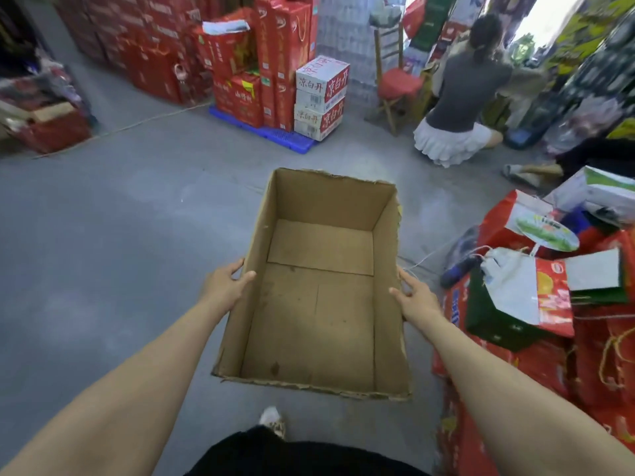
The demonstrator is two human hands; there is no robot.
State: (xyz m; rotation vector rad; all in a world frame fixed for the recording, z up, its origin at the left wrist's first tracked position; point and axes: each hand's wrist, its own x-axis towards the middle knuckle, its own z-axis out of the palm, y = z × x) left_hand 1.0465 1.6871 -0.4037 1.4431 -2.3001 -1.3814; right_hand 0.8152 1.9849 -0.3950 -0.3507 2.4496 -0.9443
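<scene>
An open-topped brown cardboard box (319,304) with torn rims is in front of me above the grey floor, with nothing inside it. My left hand (225,286) grips its left wall, thumb hooked over the rim and fingers on the outside. My right hand (414,295) grips the right wall the same way, thumb inside the rim. Whether the box rests on the floor or hangs in my hands I cannot tell.
Red gift bags and paper bags (536,304) are heaped at the right. Stacked red and white cartons (319,97) sit on a blue pallet (275,135) ahead. A person (464,97) crouches at the far right beside a wooden chair (395,87). My foot (273,419) is below the box.
</scene>
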